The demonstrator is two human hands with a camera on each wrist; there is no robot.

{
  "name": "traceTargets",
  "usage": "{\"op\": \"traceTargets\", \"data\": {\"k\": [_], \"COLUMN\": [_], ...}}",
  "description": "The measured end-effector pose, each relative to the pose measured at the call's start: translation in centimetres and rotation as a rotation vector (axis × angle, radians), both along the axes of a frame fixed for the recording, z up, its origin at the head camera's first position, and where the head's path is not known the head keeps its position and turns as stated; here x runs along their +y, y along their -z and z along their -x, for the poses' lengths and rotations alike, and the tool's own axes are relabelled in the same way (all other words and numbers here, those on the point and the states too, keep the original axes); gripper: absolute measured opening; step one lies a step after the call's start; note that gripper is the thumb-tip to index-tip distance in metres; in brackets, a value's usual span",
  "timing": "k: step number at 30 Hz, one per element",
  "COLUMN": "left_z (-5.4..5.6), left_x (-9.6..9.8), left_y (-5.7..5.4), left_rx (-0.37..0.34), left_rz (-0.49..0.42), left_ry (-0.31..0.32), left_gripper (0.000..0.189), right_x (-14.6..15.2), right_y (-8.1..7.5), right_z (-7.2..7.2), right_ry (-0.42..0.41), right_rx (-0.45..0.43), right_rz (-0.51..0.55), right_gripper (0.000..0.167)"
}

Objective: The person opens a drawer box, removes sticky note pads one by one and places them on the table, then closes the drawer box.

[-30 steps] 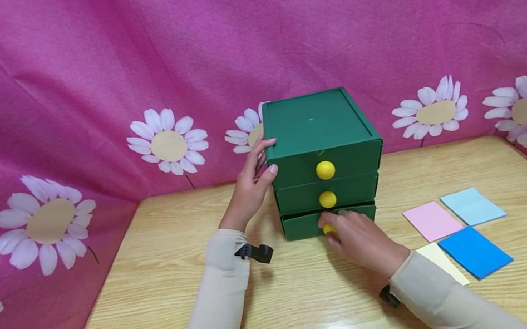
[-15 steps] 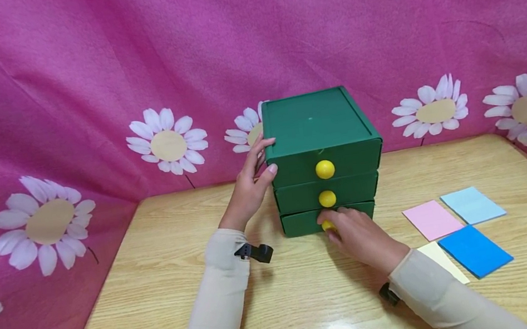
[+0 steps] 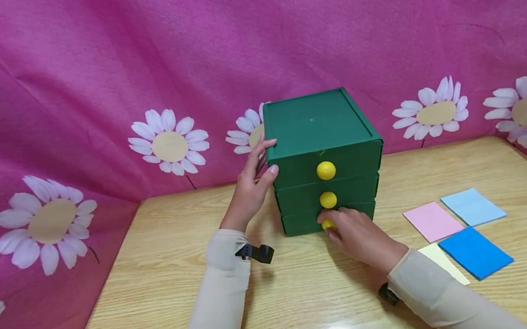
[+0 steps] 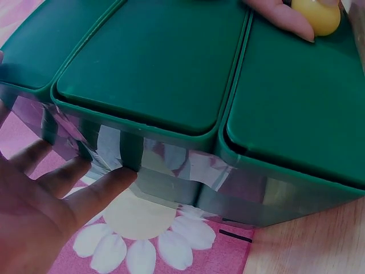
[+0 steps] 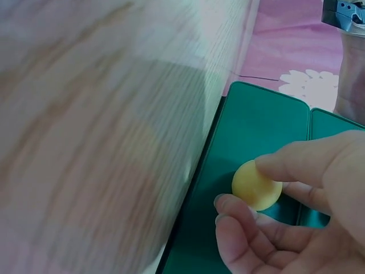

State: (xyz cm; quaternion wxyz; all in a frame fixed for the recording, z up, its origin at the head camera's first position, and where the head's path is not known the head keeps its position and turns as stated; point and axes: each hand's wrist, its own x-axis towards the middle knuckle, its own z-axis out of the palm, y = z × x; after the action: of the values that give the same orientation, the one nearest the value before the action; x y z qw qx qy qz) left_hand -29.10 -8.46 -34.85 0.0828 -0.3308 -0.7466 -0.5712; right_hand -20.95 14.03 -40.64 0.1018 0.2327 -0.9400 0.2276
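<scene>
A green three-drawer cabinet [image 3: 309, 124] with round yellow knobs stands on the table. My left hand [image 3: 246, 194] rests against its left side, thumb at the front edge and fingertips near the top. In the left wrist view, the spread fingers of the left hand [image 4: 51, 197] lie along the cabinet's tape-covered side. My right hand [image 3: 362, 239] is at the bottom drawer [image 3: 300, 224], whose front sits flush with the drawers above. Thumb and fingers pinch its yellow knob [image 5: 255, 185], which the hand partly covers in the head view.
Right of the cabinet lie a pink pad [image 3: 433, 221], a light blue pad [image 3: 473, 207], a blue pad [image 3: 477, 252] and a pale yellow one [image 3: 443, 263] partly behind the right forearm. A magenta flowered cloth [image 3: 246, 37] hangs behind the wooden table [image 3: 160, 291].
The bottom drawer has slid back into the cabinet, and the dark gap along its top has closed. My right hand stayed on the knob; the left hand kept its place.
</scene>
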Motion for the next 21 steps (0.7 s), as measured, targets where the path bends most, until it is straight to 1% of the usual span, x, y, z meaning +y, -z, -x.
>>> {"op": "traceTargets", "data": {"k": [6, 12, 21], "left_z": [0.05, 0.02, 0.13], "left_x": [0.04, 0.17, 0.17], "left_y": [0.17, 0.16, 0.2], "left_rx": [0.011, 0.004, 0.02], "left_rz": [-0.001, -0.016, -0.022], "left_ry": [0.001, 0.008, 0.01], "left_gripper": [0.049, 0.049, 0.049], "right_x": [-0.03, -0.04, -0.01], "right_y": [0.03, 0.17, 0.19], "right_z": [0.19, 0.18, 0.27], "right_ry": [0.005, 0.014, 0.003], "right_rx": [-0.027, -0.025, 0.016], "right_rz": [0.011, 0.012, 0.012], "right_gripper": [0.02, 0.019, 0.015]}}
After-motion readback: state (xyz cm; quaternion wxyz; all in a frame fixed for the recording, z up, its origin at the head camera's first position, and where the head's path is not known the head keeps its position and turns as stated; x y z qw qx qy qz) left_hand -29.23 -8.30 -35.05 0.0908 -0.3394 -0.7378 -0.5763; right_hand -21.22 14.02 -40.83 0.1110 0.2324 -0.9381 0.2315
